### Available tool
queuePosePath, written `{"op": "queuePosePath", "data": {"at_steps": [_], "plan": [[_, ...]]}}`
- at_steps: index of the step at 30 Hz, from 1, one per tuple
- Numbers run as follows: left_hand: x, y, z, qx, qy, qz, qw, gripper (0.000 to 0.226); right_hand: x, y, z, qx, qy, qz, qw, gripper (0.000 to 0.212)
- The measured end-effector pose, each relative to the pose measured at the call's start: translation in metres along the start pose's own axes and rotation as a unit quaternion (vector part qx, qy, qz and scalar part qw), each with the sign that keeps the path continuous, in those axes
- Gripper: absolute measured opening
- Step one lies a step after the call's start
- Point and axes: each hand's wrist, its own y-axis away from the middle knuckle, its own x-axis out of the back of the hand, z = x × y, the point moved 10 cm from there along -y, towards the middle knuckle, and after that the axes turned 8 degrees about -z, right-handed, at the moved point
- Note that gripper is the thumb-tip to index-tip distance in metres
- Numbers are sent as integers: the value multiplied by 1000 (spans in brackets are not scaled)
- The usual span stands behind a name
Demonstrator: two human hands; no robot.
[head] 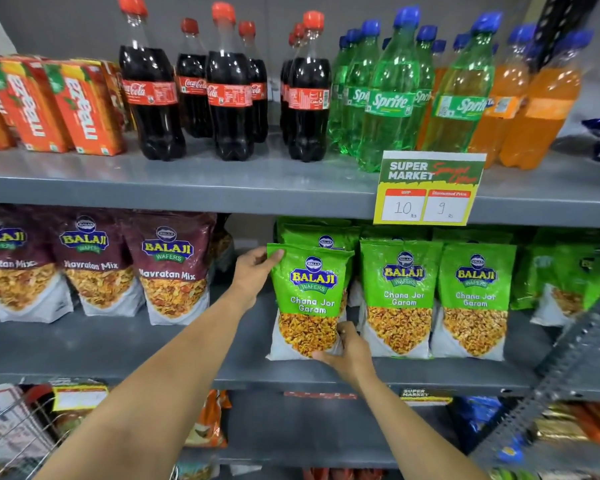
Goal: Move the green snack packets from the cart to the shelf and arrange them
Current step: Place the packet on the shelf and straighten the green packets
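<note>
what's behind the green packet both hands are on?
Behind the held green packet, gripped by the left hand and right hand, another green packet shows its top. Everything lower and further back is covered.

- Bright, even light from above; colours read strong and clean.
- Soft glare streaks the cola bottles (153,98) at upper centre.
- Shadow darkens the recess under the upper shelf (187,188).
- Wide-angle bending bows shelf lines toward the frame's edges.
- Right edge and lower corners blur; centre print stays sharp.
</note>
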Motion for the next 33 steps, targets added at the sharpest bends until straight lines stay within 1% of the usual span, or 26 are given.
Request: {"op": "queuePosePath", "data": {"at_steps": [2,4,5,6,7,9,10,11,14,15,18,19,22,24,25,26,28,30,31,32,33], "plan": [[-7,7,-1,9,18,-5,1000,23,4,5,-1,-2,3,16,1000,71],[-15,27,-9,22,25,-1,999,33,21,10,-12,7,-11,45,999,67],[-18,40,-16,25,-1,0,1000,41,36,9,-21,14,-24,70,997,62],[-21,53,-26,31,-49,-6,998,50,53,7,-32,21,-49,92,994,56],[-25,66,-40,46,-91,-19,995,61,71,1,-42,26,-91,107,990,51],[-34,88,-70,85,-133,-50,986,82,98,-17,-58,39,-194,101,975,46],[-38,97,-83,99,-149,-54,982,88,106,-26,-66,47,-208,87,973,46],[-40,103,-90,106,-161,-51,980,90,109,-35,-72,54,-196,69,977,46],[-44,108,-93,92,-182,-17,979,91,107,-46,-79,66,-186,33,980,42],[-43,107,-93,91,-183,-6,979,89,108,-48,-80,73,-191,35,978,39],[-45,102,-94,89,-172,4,981,85,119,-50,-85,100,-203,61,972,21],[-47,101,-93,85,-169,3,982,85,122,-51,-86,111,-205,66,970,18],[-52,99,-92,81,-165,3,983,87,125,-54,-84,104,-232,43,966,21],[-53,99,-96,89,-169,-1,982,88,123,-57,-80,72,-239,13,968,38],[-54,99,-98,94,-173,-8,980,90,122,-56,-83,66,-224,1,972,40],[-55,99,-100,99,-182,-17,978,90,123,-57,-85,67,-208,-1,976,35],[-57,99,-104,108,-195,-28,975,86,130,-55,-89,77,-203,26,976,22],[-56,98,-106,114,-198,-25,973,81,134,-51,-89,82,-215,55,972,17],[-56,97,-107,116,-200,-26,973,79,136,-49,-90,84,-208,64,972,19],[-56,96,-108,116,-201,-30,972,78,138,-49,-93,87,-173,75,978,27],[-57,96,-109,116,-203,-35,972,76,142,-47,-101,91,-106,89,986,33]]}}
